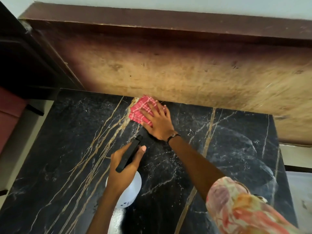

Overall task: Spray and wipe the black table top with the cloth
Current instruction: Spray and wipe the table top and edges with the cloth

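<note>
Here right hand (157,123) presses cloth (141,109) at table top (236,149) far edge, seemingly.

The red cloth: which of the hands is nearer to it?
Right. The right hand presses flat on the red cloth; the left hand holds the spray bottle, nearer the person.

Black marble-veined table top (236,149); folded red checked cloth (140,110) at far edge.
</note>
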